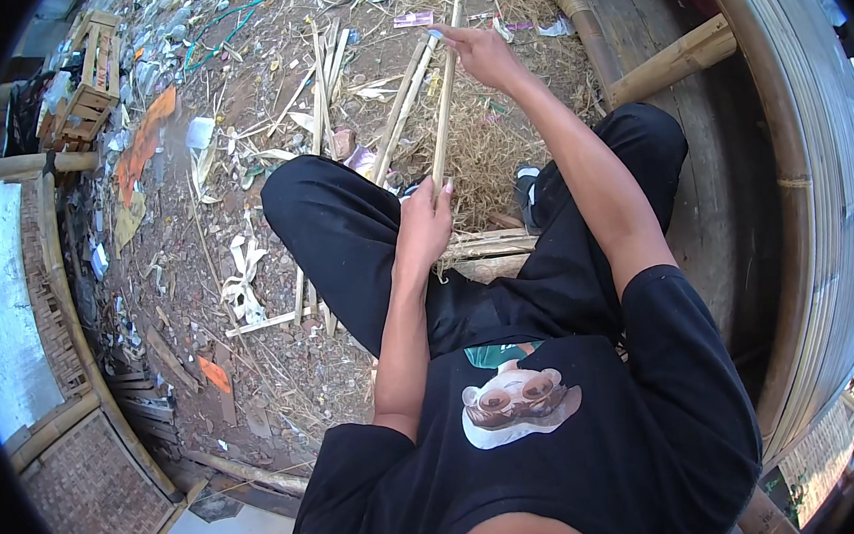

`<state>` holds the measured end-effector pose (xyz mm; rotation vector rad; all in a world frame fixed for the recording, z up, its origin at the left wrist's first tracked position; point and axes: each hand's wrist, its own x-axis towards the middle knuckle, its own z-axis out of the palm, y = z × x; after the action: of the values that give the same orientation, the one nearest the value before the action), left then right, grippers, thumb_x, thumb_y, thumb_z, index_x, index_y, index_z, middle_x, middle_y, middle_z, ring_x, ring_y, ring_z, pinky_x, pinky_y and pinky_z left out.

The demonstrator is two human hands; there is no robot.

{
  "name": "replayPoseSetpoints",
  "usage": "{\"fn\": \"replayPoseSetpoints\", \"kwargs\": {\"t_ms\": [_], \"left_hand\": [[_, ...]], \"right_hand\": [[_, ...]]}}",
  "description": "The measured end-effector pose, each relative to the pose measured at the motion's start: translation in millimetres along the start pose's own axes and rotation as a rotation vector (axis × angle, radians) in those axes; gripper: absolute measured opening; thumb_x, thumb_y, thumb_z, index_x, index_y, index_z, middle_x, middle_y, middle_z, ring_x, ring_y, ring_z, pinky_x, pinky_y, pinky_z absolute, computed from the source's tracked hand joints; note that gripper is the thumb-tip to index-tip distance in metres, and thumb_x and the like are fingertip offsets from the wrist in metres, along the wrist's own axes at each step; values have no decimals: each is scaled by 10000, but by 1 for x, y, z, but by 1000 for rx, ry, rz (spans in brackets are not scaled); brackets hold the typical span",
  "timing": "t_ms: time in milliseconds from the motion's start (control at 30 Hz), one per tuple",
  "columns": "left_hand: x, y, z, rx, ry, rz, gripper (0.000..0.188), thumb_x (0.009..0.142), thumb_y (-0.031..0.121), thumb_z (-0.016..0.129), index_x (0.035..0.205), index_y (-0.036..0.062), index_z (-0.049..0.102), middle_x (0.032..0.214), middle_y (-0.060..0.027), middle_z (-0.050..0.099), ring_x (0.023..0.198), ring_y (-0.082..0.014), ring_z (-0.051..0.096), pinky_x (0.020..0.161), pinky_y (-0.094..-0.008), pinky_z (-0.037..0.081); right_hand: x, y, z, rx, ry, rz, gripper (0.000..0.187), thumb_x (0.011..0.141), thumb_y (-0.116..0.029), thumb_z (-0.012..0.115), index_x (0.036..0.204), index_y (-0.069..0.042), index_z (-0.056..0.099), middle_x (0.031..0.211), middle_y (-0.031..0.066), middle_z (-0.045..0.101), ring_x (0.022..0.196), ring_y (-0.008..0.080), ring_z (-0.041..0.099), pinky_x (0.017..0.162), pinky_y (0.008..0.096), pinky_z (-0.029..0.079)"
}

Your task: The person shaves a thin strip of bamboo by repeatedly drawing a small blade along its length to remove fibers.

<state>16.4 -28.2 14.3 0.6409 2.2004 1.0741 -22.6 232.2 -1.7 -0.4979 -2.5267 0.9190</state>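
Observation:
A long, pale bamboo stick [443, 115] slants up and away from my lap, between my knees. Near its close end, my left hand [426, 225] is closed around it. Farther up, my right hand [487, 56] reaches across the same stick, its fingers bent over it. A small light-blue thing shows at those fingertips, too small to make out. Just left of the held stick, more split bamboo strips [402, 108] lie on the ground. Dry, straw-like shavings [488, 177] are heaped below the stick between my feet.
Litter and scraps cover the ground to the left, including an orange piece [146, 143] and a white plastic scrap [243, 281]. A wooden crate [91, 78] stands at the far left. Bamboo frames with woven panels [95, 509] edge the left; a curved bamboo rail [802, 187] borders the right.

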Motion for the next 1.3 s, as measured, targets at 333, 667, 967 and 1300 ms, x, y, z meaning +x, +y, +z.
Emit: {"fn": "replayPoseSetpoints", "kwargs": {"t_ms": [333, 667, 967, 1300], "left_hand": [[-2, 5, -2, 68, 56, 10, 260, 929, 187, 512, 844, -59, 511, 662, -288, 548, 652, -458, 549, 587, -481, 407], [5, -5, 0, 111, 121, 69, 235, 917, 161, 520, 845, -63, 518, 683, -293, 553, 683, -476, 548, 594, -496, 406], [3, 11, -9, 11, 79, 25, 246, 915, 154, 533, 809, -66, 511, 642, -268, 545, 604, -418, 562, 556, -461, 399], [-3, 12, -4, 107, 129, 94, 221, 912, 138, 521, 835, -70, 521, 654, -283, 561, 666, -453, 573, 598, -494, 422]], "right_hand": [[-10, 7, 20, 129, -216, 113, 320, 946, -247, 490, 1253, -281, 573, 1143, 171, 625, 1074, 334, 592, 931, 405, 464], [-33, -29, 13, 277, -496, 165, 320, 950, -202, 489, 1252, -246, 583, 1131, 160, 639, 1003, 270, 623, 890, 362, 471], [-31, -23, -20, 68, -229, -8, 402, 860, -35, 489, 1208, -190, 618, 845, 177, 661, 646, 204, 586, 634, 334, 471], [-20, -18, 1, 137, -116, -44, 364, 880, -80, 501, 1202, -203, 618, 962, 198, 658, 737, 264, 650, 688, 355, 499]]}}
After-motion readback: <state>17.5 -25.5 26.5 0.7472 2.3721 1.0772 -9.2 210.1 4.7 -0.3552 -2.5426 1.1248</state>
